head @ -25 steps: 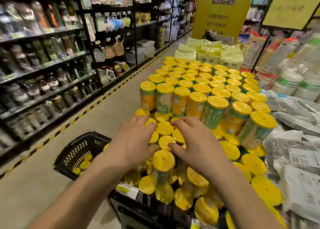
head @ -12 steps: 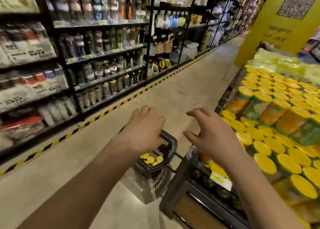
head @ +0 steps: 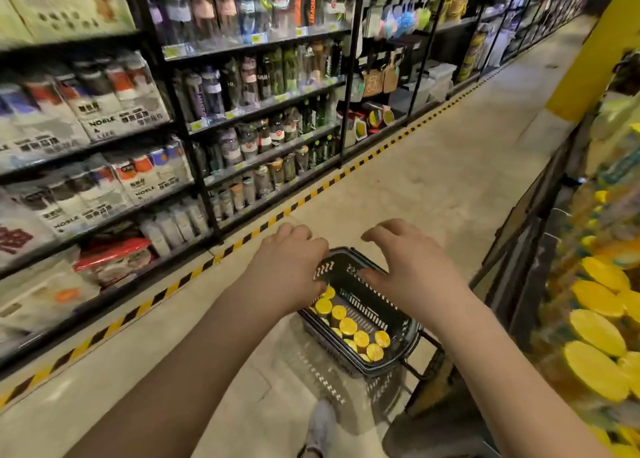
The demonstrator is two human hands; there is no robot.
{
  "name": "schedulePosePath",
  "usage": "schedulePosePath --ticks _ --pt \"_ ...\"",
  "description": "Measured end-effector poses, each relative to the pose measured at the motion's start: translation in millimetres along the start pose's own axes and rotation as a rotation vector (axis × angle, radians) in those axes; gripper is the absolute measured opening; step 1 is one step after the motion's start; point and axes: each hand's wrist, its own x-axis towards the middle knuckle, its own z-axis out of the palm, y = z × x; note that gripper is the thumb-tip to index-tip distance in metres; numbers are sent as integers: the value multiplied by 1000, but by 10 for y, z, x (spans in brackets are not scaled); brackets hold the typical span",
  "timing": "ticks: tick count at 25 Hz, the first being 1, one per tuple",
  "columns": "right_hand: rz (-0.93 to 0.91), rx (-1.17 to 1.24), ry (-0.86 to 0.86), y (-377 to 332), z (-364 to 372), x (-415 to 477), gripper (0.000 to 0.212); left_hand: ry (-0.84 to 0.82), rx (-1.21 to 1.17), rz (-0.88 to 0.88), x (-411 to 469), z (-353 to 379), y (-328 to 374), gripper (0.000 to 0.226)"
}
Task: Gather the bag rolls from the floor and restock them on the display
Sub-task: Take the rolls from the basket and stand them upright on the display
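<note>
Left hand (head: 291, 267): released, fingers loosely bent, grasping nothing, over the basket's left rim.
Right hand (head: 412, 270): released, fingers spread, grasping nothing, over the basket's far right part.
Bag rolls (head: 348, 326): yellow ends up, inside the black basket (head: 410, 339).
Basket: on the floor (head: 433, 180), near centre.
Display (head: 533, 267): right edge; blurred yellow stock, apparently more rolls.

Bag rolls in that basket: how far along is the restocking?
Done: stocked rolls crowd the display on the right. In hand: nothing yet; the left hand and right hand hover empty over the black basket. Left: several bag rolls in it need shelving.
</note>
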Motion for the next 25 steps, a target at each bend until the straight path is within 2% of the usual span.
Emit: schedulePosePath --ticks 5,9,13,16,21,25 --pt "49 46 -79 206 200 1062 51 -96 37 17 1022 -115 -413 54" --pt "68 20 -117 419 373 1884 47 -65 18 43 1893 -103 -702 46" --pt "161 20 -187 630 597 2289 44 -158 -19 103 2505 120 -874 46" --pt "298 44 -243 822 804 2497 41 -239 2 205 3062 323 -948 46" --pt "570 101 -181 1044 937 2717 40 -311 26 449 3870 667 -893 51" --pt "679 110 -250 1286 1334 2817 45 -421 112 584 4310 1160 -891 65"
